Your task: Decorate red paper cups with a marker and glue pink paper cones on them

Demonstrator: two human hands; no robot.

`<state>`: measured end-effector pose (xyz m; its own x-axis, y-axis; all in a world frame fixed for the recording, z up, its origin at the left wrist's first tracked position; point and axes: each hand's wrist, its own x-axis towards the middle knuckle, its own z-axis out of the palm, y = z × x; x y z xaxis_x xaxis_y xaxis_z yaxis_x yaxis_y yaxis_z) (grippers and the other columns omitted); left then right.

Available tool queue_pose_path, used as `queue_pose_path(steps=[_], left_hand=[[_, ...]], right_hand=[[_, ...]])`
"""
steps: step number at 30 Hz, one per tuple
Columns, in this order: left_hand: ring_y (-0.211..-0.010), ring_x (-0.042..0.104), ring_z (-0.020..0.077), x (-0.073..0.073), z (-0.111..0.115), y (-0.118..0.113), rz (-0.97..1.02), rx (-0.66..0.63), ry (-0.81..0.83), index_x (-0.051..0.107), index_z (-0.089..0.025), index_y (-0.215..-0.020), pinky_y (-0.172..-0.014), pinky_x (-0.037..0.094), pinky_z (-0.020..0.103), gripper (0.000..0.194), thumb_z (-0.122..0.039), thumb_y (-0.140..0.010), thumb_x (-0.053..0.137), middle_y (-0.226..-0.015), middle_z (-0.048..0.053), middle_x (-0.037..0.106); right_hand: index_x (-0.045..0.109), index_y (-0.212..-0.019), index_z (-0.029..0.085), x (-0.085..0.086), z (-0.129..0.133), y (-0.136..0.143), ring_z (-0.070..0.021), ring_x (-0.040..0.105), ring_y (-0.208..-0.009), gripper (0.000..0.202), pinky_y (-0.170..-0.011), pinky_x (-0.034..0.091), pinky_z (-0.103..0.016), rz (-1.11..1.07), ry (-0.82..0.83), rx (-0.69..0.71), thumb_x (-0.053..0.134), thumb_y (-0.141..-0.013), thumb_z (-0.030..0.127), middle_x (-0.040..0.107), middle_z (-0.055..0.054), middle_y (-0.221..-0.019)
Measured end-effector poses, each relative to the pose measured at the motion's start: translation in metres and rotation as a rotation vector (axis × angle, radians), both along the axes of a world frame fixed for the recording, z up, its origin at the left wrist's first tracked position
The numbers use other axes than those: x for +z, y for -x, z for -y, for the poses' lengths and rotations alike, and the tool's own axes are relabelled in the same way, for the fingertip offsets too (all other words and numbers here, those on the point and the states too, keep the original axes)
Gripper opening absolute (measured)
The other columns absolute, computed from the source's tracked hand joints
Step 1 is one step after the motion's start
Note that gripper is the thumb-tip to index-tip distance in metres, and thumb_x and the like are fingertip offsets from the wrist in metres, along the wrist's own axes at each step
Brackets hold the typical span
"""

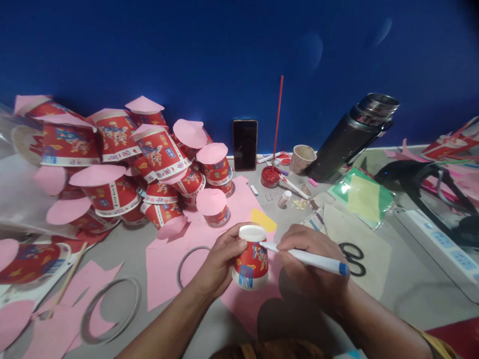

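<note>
Right hand (315,240) pinching marker (322,261), left hand (221,260) clasping cup (256,263)

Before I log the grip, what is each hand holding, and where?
Left hand: red cup, by its upper side. Right hand: white marker, by its barrel near the tip.

Left hand (225,259) holds red cup (251,260) (upside down); right hand (316,242), marker (322,261) at cup.

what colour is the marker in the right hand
The marker is white with a blue end, clearest in the head view.
</note>
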<state>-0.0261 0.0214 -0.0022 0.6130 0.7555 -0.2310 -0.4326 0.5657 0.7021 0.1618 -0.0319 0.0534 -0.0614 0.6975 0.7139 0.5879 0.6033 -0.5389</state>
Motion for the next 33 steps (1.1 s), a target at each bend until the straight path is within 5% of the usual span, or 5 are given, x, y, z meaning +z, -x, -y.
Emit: queue_pose_path(steps=[14, 24, 33], left_hand=[[-0.085, 0.075, 0.0239, 0.0013, -0.0012, 0.0022, 0.039, 0.008, 0.039, 0.083, -0.014, -0.112, -0.085, 0.058, 0.033, 0.040, -0.033, -0.076, 0.085, -0.097, 0.011, 0.083], [-0.105, 0.076, 0.0350, 0.0002, -0.0017, 0.0029, 0.037, 0.005, 0.064, 0.084, -0.014, -0.104, -0.097, 0.056, 0.044, 0.033, -0.033, -0.077, 0.083, -0.103, 0.013, 0.083], [-0.101, 0.077, 0.0322, 0.0011, -0.0018, 0.0024, 0.051, -0.017, 0.046, 0.083, -0.014, -0.107, -0.092, 0.057, 0.040, 0.034, -0.032, -0.078, 0.082, -0.099, 0.012, 0.083]], right_hand=[[0.064, -0.080, 0.019, 0.0024, -0.0008, -0.0014, -0.0130, 0.068, -0.057, 0.013, -0.055, 0.051, -0.024, 0.025, -0.007, -0.037, 0.060, -0.088, 0.009, 0.072, -0.001, -0.066], [0.063, -0.083, 0.021, 0.0001, 0.0012, -0.0027, -0.0157, 0.069, -0.056, 0.014, -0.053, 0.053, -0.027, 0.021, 0.001, -0.040, 0.059, -0.089, 0.009, 0.073, -0.001, -0.065], [0.065, -0.082, 0.020, 0.0009, -0.0002, -0.0013, -0.0151, 0.069, -0.057, 0.014, -0.053, 0.052, -0.026, 0.005, -0.013, -0.017, 0.060, -0.090, 0.011, 0.073, -0.002, -0.066]])
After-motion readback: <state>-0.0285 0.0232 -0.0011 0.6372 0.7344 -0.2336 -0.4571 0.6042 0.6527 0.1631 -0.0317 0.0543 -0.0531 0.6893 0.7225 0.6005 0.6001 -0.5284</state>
